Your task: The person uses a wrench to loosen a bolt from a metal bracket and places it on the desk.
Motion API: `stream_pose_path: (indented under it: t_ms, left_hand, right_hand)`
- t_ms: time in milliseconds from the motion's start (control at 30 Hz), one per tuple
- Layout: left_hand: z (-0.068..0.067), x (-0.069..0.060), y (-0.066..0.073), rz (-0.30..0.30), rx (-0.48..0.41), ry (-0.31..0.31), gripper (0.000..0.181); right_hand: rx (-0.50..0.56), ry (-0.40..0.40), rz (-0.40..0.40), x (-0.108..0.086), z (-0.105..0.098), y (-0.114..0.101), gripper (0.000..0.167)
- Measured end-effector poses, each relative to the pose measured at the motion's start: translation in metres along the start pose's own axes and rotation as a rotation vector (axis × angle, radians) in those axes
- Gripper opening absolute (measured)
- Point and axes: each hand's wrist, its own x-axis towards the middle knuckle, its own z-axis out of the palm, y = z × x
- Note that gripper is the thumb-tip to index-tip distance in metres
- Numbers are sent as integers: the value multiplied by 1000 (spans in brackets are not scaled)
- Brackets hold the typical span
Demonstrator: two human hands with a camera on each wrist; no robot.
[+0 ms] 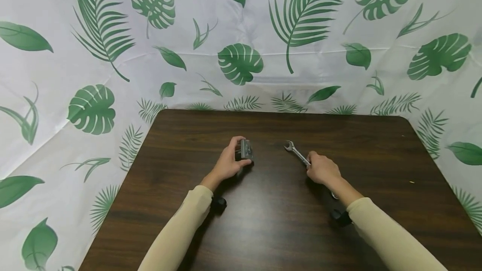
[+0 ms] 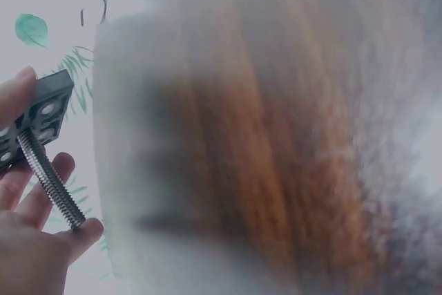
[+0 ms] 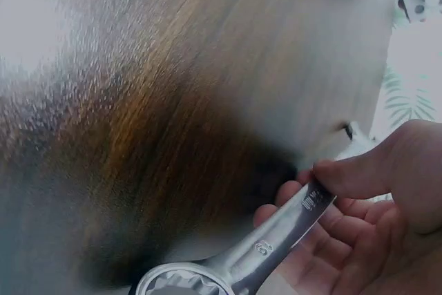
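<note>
Pale sleeves (image 1: 180, 229) reach in at the near side, with a dark device (image 1: 218, 205) under the left wrist and another under the right. Below them spreads the brown table (image 1: 248, 237), a small yellowish scrap (image 1: 412, 182) lying on it to the right of the right hand (image 1: 323, 169). White cloth (image 1: 203, 70) printed with green leaves stands beyond the far edge and along both sides. In the head view, the right hand hides the middle of the wrench (image 1: 298, 154), and the left hand (image 1: 226, 161) covers part of the block (image 1: 246, 149).

The wrench runs through the right hand, its ring end nearer the person, its forked end pointing away and leftward. The block is at the left hand's fingertips, well apart from the wrench; a threaded bolt (image 2: 50, 179) sticks out of it back toward that hand.

The hands are apart. The right is clamped on the wrench, thumb on the shank and fingers curled beneath. The left pinches the block, the bolt's end at a fingertip
</note>
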Motion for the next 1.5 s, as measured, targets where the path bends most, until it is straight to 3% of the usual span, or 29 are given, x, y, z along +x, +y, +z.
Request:
stream_pose_path:
  t_ms: [200, 367, 500, 600, 733, 867, 1100, 1500]
  left_hand:
    - [-14, -11, 50, 95, -122, 16, 65]
    - [-23, -17, 69, 135, -195, 45, 67]
    - [-30, -23, 84, 164, -221, 57, 68]
    - [-34, -28, 95, 179, -229, 65, 69]
    - [-40, -34, 108, 193, -253, 87, 70]
    - [-44, -36, 119, 220, -283, 102, 70]
    - [-43, -33, 129, 272, -340, 91, 70]
    - [-34, -30, 135, 327, -312, 89, 72]
  right_hand:
    - [165, 23, -100, -8, -1, 5, 13]
    - [343, 45, -212, -18, -3, -8, 14]
    - [455, 114, -261, -29, -9, -27, 9]
    - [542, 157, -289, -38, -15, -43, 14]
    - [655, 154, -329, -50, -20, -60, 20]
    - [715, 131, -358, -61, -24, -75, 19]
    - [728, 93, -391, -72, -28, -90, 18]
    - [749, 84, -398, -80, -28, -98, 17]
